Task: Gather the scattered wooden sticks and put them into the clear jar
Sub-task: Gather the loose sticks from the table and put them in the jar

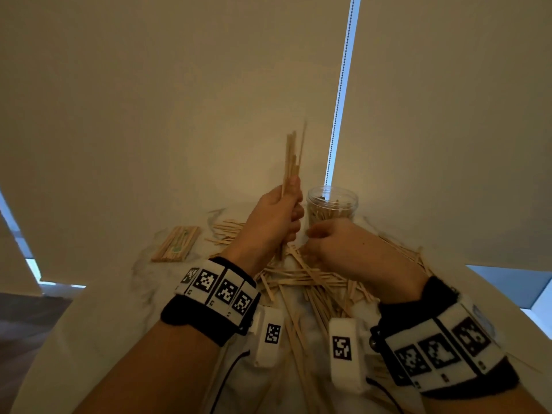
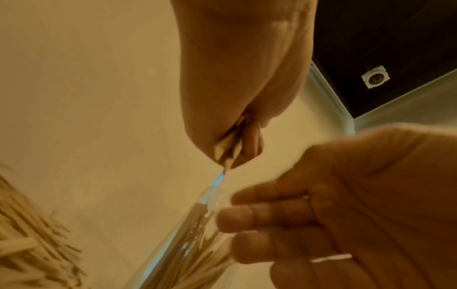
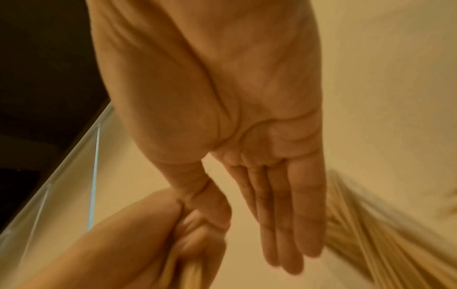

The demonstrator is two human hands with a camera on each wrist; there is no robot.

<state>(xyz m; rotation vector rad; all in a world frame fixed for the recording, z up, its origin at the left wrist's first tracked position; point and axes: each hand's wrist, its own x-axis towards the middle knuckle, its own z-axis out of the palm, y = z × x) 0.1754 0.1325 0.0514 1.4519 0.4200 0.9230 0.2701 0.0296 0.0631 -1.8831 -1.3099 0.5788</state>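
Progress: partial. Clear jar (image 1: 332, 204) stands upright at the far side of the bench (image 1: 167, 297), already holding a batch of sticks on end. Loose sticks (image 1: 301, 279) in large number lie on the bench between the forearms and out to the right, crossing at many angles, most lying flat; much gathering is left, in my judgement. A separate neat stack of sticks (image 1: 176, 243) lies to the left, apart from the heap.

Bundle of sticks (image 1: 291, 162): gripped in the left hand (image 1: 276, 218), fingers curled tightly round its lower part. Long axis near vertical, free ends pointing up and slightly away, lower ends down toward the heap. Position just left of the jar, not yet over its mouth.

Right hand (image 1: 337, 240): low over the heap, in front of the jar. In its wrist view the fingers (image 3: 291, 224) are straight and together, holding nothing visible.
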